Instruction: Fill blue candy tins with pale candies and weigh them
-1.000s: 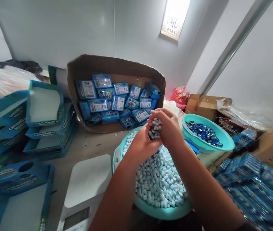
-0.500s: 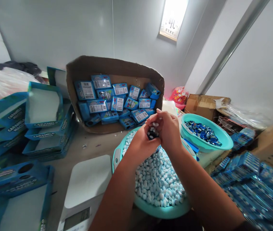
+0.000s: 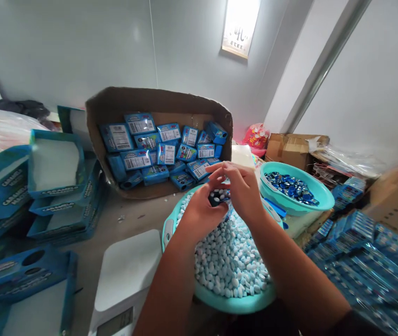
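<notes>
From the head camera, we see both hands raised together over a teal basin (image 3: 220, 303) heaped with small pale blue and white candies (image 3: 230, 261). Our left hand (image 3: 201, 210) is cupped, its fingers curled around a small dark container (image 3: 216, 198) with a few candies showing at its top. Our right hand (image 3: 243, 189) meets it from the other side, fingers bent and pinched together at the container's upper edge; whether they grip a candy there we cannot tell. The container sits between the two hands, just above the far part of the candy heap.

The basin rests on the counter (image 3: 129, 219). Just left of it stands a white scale (image 3: 125, 275), its display at the bottom edge of the view. Right of the basin, a second teal bowl (image 3: 295, 203) holds shiny blue caps (image 3: 290, 184). Behind the hands, a brown cardboard box (image 3: 157, 100) tipped toward us is filled with small blue packets (image 3: 166, 151). On the left, open blue display cartons (image 3: 59, 186) lie stacked, and on the right a pile of wrapped blue packs (image 3: 356, 252) spreads toward the lower corner. Another cardboard box (image 3: 290, 147) stands near the wall beyond the second bowl.
</notes>
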`<state>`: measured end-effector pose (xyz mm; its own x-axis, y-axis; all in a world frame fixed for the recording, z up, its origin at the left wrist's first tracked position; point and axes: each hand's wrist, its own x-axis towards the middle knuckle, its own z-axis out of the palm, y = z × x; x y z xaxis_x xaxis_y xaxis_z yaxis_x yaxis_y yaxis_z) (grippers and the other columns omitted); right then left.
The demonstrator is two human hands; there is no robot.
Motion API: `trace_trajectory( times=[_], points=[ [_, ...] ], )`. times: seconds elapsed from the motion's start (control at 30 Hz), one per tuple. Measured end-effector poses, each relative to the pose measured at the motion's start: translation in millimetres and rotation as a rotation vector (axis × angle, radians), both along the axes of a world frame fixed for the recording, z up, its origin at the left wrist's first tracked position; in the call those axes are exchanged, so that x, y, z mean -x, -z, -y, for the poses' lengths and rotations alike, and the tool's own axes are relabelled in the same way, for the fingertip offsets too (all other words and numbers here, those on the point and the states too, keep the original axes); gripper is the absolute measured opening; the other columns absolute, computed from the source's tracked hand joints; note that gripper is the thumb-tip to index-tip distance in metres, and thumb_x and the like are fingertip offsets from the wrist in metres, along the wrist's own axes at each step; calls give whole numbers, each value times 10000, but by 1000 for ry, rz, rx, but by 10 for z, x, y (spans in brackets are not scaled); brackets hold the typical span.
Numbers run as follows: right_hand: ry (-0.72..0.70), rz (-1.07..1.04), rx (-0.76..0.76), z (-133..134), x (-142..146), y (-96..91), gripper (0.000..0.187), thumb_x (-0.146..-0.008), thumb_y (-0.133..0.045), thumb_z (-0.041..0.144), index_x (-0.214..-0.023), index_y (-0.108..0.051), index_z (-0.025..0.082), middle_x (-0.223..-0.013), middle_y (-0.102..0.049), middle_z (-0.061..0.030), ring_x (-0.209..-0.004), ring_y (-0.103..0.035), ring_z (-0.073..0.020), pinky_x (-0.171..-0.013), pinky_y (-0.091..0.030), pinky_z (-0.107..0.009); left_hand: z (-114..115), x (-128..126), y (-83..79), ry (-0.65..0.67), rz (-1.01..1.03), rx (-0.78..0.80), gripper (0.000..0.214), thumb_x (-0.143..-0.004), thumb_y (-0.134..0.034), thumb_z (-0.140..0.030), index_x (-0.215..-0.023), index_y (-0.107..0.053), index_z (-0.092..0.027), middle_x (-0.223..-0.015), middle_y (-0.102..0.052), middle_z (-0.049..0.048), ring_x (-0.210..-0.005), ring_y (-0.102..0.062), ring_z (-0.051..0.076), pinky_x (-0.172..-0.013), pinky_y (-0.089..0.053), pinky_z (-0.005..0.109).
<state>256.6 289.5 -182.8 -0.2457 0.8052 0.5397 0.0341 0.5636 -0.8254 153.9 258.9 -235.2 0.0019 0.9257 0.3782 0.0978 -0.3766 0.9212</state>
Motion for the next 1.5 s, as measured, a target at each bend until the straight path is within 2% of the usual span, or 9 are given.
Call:
trace_trajectory(
  times=[0.13, 0.3, 0.37, 0.53, 0.63, 0.83, 1.03, 1.3, 1.5],
  points=[
    [187, 408, -206, -23, -267, -113, 355, -899, -535, 280, -570, -638, 197, -667, -629, -26, -676, -558, -175, -643, -366, -308, 22, 9, 31, -5, 8, -10, 533, -725, -601, -75, -1245, -620, -190, -1253, -668, 40, -1163, -604, 208, -970, -475, 292],
    [254, 776, -189, 6, -427, -56, 169, -882, -601, 210, -780, -733, 187, -761, -694, -43, -680, -563, -182, -629, -341, -314, 31, -5, 78, -45, 2, 105, 662, -736, -618, -113, -1369, -518, -277, -1285, -653, 19, -703, -620, 104, -554, -443, 210],
    [286, 820, -209, 28, -400, -16, 129, -871, -619, 175, -841, -744, 178, -830, -718, -59, -723, -592, -191, -659, -368, -317, 26, -19, 87, -42, 23, 111, 717, -727, -637, -109, -1404, -473, -278, -1286, -651, 40, -705, -617, 102, -574, -449, 207],
    [376, 987, -225, 84, -308, 4, 175, -881, -592, 125, -800, -747, 141, -821, -727, -104, -761, -637, -226, -669, -377, -333, 35, -4, 72, -49, 30, 72, 832, -704, -681, -141, -1462, -367, -276, -1321, -605, 87, -1069, -624, 202, -829, -502, 276],
    [330, 937, -229, 98, -303, 7, 189, -861, -583, 72, -795, -747, 139, -837, -733, -88, -797, -649, -209, -698, -402, -313, 83, 74, 25, -63, 50, 67, 656, -692, -719, -245, -1312, -506, -239, -1224, -600, 74, -1139, -597, 233, -880, -495, 305],
    [161, 632, -128, 32, -373, 82, 164, -809, -633, 64, -776, -738, 185, -769, -725, 1, -701, -623, -133, -641, -435, -243, 136, 211, -78, 15, 130, 162, 310, -708, -717, -320, -986, -672, -190, -1013, -684, 56, -1028, -637, 233, -841, -501, 310],
    [161, 378, -72, -111, -446, 167, 148, -834, -622, 99, -908, -733, 163, -819, -734, -17, -704, -646, -140, -643, -482, -249, 73, 192, -44, -35, 219, 217, 335, -638, -783, -332, -921, -692, -177, -934, -701, 39, -850, -647, 186, -717, -495, 264],
    [167, 513, -248, -145, -458, 221, 205, -787, -620, -5, -829, -724, 167, -812, -723, -6, -733, -629, -130, -688, -472, -242, 19, 164, 7, -139, 242, 238, 334, -618, -807, -368, -824, -628, -176, -770, -656, -4, -711, -599, 138, -618, -458, 213],
    [91, 498, -231, -64, -437, 201, 199, -804, -615, 10, -812, -726, 175, -812, -731, 7, -747, -641, -122, -673, -463, -225, 60, 213, 19, -223, 11, 112, 253, -733, -772, -408, -765, -701, -167, -720, -655, 17, -648, -588, 128, -534, -434, 191]
  ],
)
